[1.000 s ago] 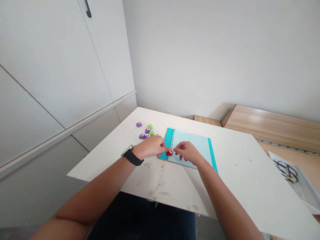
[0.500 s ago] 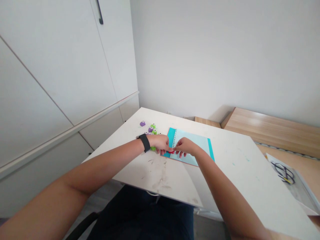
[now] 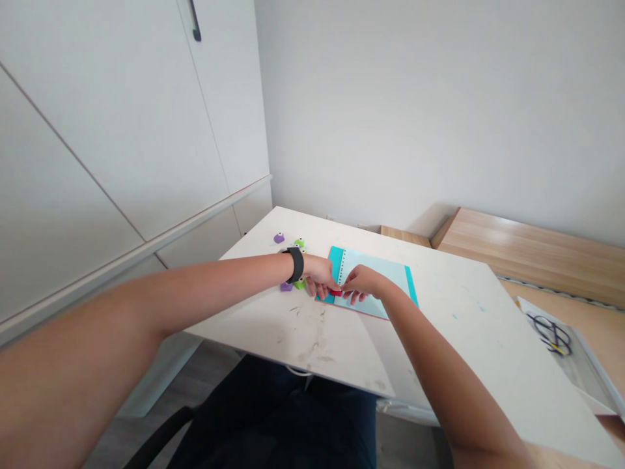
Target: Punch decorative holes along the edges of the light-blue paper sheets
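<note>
My left hand (image 3: 319, 272), with a black band at its wrist, reaches in from the left. Its thumb and finger close on a small red piece (image 3: 336, 293) at the lower left of an open spiral-bound book (image 3: 381, 269). My right hand (image 3: 364, 281) pinches the same red piece from the other side, its remaining fingers curled over the light blue page. The fingers hide part of the piece, so its exact kind is unclear. Beside and behind my left hand lie small green pieces (image 3: 299, 243) and purple pieces (image 3: 278, 238) with round white eyes; my wrist covers several of them.
The white table (image 3: 459, 312) has dark smudges near its front edge. White cabinets (image 3: 209, 130) stand at the left. To the right, a clear folder (image 3: 571, 352) with dark cords (image 3: 551, 335) rests beside a wooden shelf unit (image 3: 532, 254).
My left forearm has swung upward in view, and my left wrist has shifted slightly right, covering more of the green and purple pieces. Both hands remain at the red piece.
</note>
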`<state>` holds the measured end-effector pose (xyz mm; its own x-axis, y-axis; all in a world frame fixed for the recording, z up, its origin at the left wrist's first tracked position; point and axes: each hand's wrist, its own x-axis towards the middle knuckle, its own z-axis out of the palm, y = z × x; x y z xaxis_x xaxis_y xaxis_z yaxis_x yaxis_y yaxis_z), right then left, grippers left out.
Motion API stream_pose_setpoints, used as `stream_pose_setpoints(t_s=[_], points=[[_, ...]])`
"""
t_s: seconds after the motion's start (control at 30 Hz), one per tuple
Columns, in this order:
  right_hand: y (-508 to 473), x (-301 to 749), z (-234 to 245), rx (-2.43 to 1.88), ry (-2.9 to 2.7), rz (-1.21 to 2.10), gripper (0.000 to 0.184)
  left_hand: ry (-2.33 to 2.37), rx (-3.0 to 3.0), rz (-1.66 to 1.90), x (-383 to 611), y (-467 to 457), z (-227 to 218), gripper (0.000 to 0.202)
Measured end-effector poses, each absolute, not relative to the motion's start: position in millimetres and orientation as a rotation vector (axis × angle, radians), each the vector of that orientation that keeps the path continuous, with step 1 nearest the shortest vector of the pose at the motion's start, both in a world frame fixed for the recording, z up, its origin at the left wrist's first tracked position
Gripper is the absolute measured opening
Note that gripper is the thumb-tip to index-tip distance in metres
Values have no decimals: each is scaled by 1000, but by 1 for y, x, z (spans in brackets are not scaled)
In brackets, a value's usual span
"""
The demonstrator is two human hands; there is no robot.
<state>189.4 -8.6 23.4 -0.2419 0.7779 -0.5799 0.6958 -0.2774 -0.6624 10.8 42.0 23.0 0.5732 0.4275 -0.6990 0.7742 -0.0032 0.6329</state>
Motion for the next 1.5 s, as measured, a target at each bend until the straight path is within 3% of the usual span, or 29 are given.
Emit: stream_pose_setpoints(t_s=[0.63, 1.07, 1.33, 1.5], points=[[9, 185, 19, -1963, -1961, 1603, 10, 1106, 1573, -571, 39, 58, 22, 16], [13, 197, 2, -1810, -1837, 1785, 12, 1146, 1604, -583, 48, 57, 23, 11], [-4, 209, -2, -1683, -1783, 1792, 29, 1111, 1691, -485, 30, 45, 33, 24], [-18, 216, -4, -1640, -1794, 1556, 25, 1042, 2287, -202, 12, 36, 38, 56]])
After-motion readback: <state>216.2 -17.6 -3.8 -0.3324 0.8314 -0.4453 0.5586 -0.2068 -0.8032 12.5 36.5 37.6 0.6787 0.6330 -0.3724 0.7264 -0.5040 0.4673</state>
